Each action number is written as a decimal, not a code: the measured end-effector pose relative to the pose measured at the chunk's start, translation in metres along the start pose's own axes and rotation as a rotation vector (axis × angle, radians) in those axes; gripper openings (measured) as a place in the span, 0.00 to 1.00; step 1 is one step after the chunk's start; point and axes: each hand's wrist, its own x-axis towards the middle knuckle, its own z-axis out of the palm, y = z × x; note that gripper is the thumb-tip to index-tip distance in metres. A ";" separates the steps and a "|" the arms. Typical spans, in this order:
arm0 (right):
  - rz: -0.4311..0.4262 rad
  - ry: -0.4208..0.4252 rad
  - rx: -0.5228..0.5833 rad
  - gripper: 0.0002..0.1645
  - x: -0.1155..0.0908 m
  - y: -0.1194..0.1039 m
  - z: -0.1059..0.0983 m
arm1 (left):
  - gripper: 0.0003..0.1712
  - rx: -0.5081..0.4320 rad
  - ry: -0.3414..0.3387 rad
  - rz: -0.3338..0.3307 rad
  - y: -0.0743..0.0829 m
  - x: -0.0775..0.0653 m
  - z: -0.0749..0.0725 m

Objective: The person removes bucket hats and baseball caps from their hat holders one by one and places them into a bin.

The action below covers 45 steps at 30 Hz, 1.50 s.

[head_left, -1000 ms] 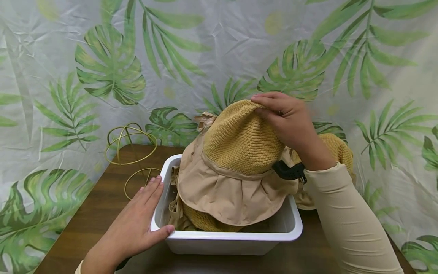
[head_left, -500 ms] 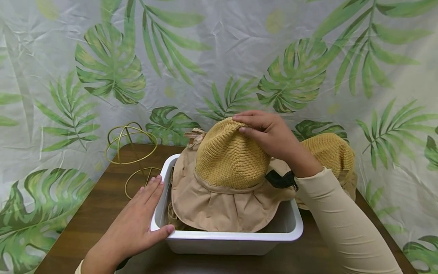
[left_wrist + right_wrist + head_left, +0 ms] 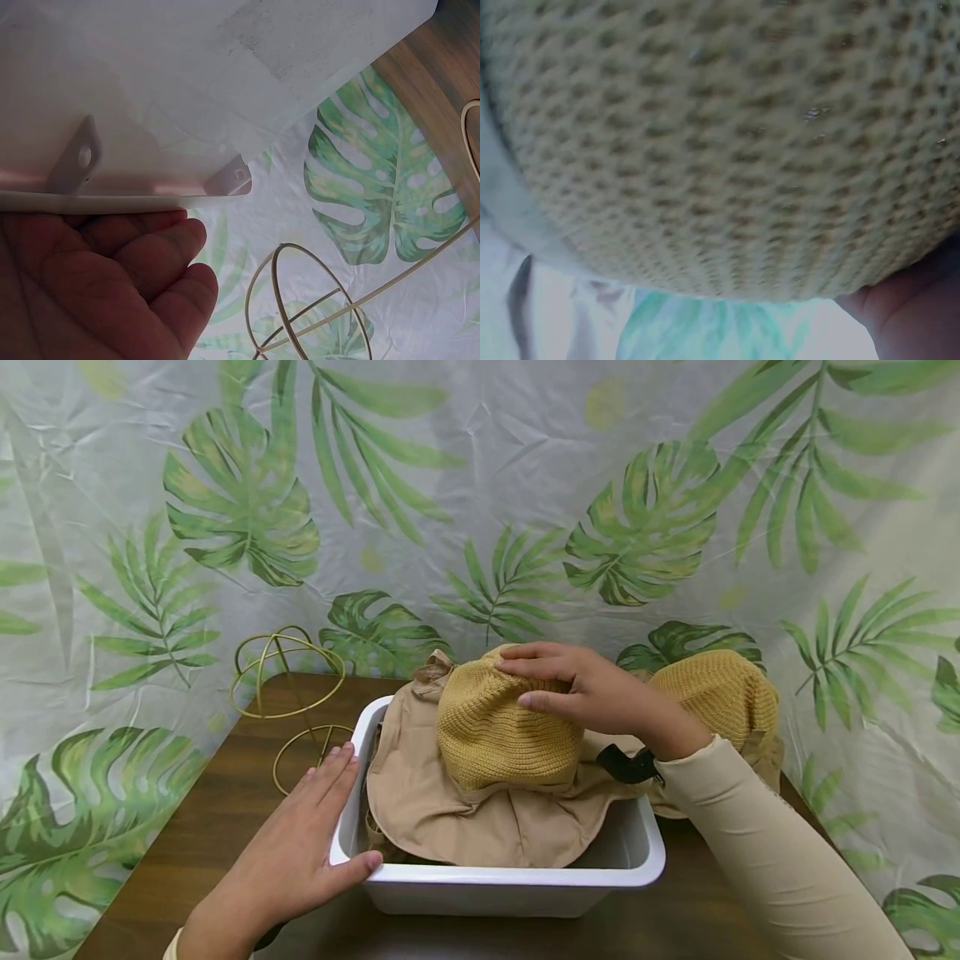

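A sun hat with a yellow knitted crown [image 3: 510, 739] and a wide beige cloth brim [image 3: 480, 831] lies in the white plastic bin [image 3: 495, 878], spilling over its back and right sides. My right hand [image 3: 592, 689] rests on top of the crown, fingers nearly straight and thumb apart. The knit fills most of the right wrist view, with part of the hand [image 3: 922, 311] at the lower right. Along the bin's left rim, my left hand [image 3: 285, 860] lies with fingers extended. In the left wrist view, its fingers [image 3: 161, 259] are just by the rim.
A second yellow knitted hat [image 3: 716, 693] sits behind my right forearm, right of the bin. At the back left stands a gold wire stand [image 3: 288, 714]. All are on a dark wooden table [image 3: 202, 810], before a leaf-printed cloth [image 3: 480, 468].
My right hand has moved down and left with the hat, which has settled lower into the bin. Its crown is squashed and the grip has loosened. The left hand has stayed put.
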 end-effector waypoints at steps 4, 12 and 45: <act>-0.031 -0.060 -0.110 0.34 0.000 0.002 0.007 | 0.55 0.004 -0.001 0.001 -0.001 0.000 0.000; -0.053 -0.168 -0.222 0.40 0.001 0.009 0.018 | 0.56 0.006 -0.012 -0.007 0.000 0.000 0.000; -0.008 -0.417 -0.225 0.41 0.011 0.018 0.061 | 0.57 -0.005 0.008 0.000 -0.001 0.000 0.000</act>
